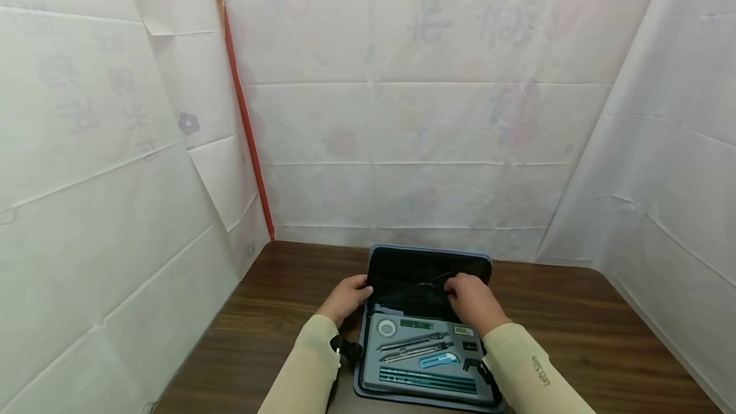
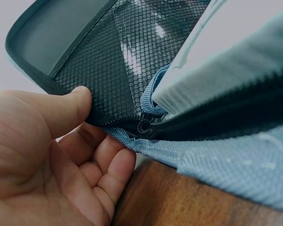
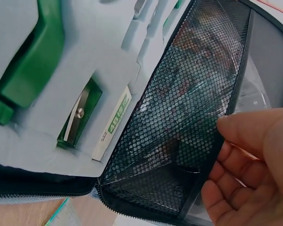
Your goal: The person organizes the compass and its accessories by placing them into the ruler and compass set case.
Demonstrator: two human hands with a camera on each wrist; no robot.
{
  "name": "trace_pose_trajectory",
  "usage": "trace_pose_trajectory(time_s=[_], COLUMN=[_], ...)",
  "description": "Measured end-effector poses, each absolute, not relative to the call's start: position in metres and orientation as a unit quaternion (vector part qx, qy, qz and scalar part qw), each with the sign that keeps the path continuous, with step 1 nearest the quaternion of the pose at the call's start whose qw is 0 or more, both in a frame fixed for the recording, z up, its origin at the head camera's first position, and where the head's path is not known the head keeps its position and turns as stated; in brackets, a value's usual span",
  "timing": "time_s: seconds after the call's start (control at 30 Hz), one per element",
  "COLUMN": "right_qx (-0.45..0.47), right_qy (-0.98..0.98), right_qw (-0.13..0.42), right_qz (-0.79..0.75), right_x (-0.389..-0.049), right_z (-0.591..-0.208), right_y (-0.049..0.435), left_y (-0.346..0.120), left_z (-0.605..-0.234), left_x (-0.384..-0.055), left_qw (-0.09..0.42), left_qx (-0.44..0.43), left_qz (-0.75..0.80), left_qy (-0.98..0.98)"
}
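Observation:
An unzipped blue case [image 1: 428, 250] lies on the table with its lid raised at the back. My left hand [image 1: 347, 299] pinches the lid's left edge between thumb and fingers, near the zipper end [image 2: 144, 126]. My right hand [image 1: 474, 302] pinches the top border of the black mesh pocket [image 3: 179, 108] inside the lid. Clear plastic [image 3: 254, 89] sticks out of that pocket, beside my right fingers. In the case's lower half, a grey tray [image 1: 372, 366] holds dark green pencils [image 1: 428, 381], metal compasses [image 1: 414, 342], a sharpener [image 3: 80, 113] and a 4B eraser [image 3: 112, 125].
Also in the tray are a white roll [image 1: 386, 328], a light blue tool [image 1: 439, 360] and a green plastic piece [image 3: 33, 61]. The brown wooden table [image 1: 299, 273] is bounded by white sheets [image 1: 402, 126] at the back and both sides.

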State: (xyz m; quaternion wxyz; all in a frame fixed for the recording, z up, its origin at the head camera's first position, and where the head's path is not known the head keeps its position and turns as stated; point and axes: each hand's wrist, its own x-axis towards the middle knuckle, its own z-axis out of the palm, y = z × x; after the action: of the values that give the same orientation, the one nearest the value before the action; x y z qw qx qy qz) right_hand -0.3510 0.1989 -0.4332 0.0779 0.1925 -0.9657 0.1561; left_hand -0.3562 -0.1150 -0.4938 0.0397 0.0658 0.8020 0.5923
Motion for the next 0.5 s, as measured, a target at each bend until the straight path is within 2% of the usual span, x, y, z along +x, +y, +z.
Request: trace_pose_trajectory(time_s=[0.27, 0.5], right_qx=[0.186, 0.191], right_qy=[-0.971, -0.97], right_qw=[0.036, 0.046], right_qz=[0.145, 0.14], right_x=[-0.343, -0.339], right_z=[-0.428, -0.427], right_y=[0.195, 0.192], left_y=[-0.118, -0.122], left_z=[-0.494, -0.494], left_x=[-0.359, -0.358], left_qw=[0.044, 0.048], left_qx=[0.065, 0.059], left_qz=[0.591, 0.586], left_qy=[0.803, 0.806])
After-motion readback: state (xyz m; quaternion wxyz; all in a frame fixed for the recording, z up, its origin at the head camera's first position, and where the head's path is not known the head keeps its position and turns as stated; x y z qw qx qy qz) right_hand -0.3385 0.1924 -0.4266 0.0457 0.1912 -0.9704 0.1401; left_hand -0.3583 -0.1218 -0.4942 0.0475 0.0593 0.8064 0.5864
